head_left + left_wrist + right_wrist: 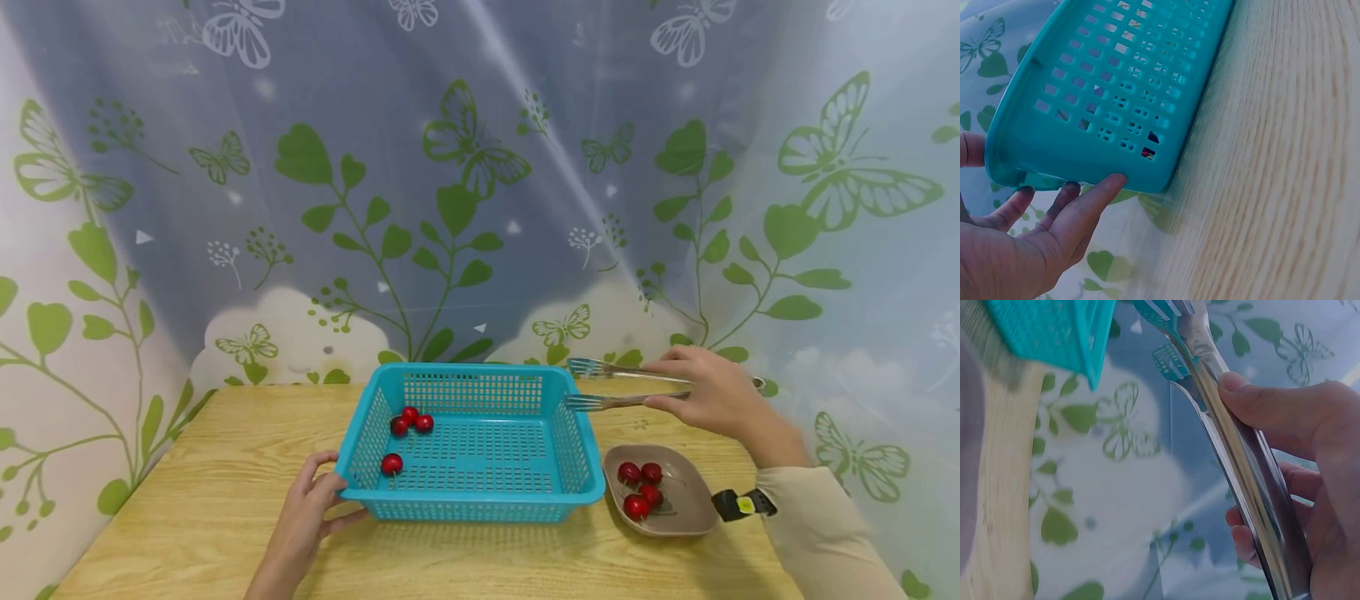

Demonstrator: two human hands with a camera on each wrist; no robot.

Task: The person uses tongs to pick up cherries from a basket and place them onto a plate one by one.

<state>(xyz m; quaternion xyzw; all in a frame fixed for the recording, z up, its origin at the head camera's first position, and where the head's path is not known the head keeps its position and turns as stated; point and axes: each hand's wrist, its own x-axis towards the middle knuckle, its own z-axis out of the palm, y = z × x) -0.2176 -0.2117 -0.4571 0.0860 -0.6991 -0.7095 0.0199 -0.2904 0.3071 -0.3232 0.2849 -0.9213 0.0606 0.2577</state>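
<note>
My right hand (708, 392) holds a pair of metal tongs (626, 400) with fork-shaped tips, which are spread apart. The tips reach over the right rim of the blue plastic basket (468, 497), with nothing between them. In the right wrist view the thumb presses one arm of the tongs (1247, 462) while the fingers curl round the other side. My left hand (303, 508) grips the basket's front left corner, fingers against its outer wall (1085, 94). Several red cherries (392, 464) lie in the left part of the basket.
Right of the basket stands a brown-pink dish (693, 512) holding several cherries (636, 506) with stems. Both rest on a light wood table (225, 467). A curtain printed with butterflies and leaves (465, 250) hangs behind and along both sides.
</note>
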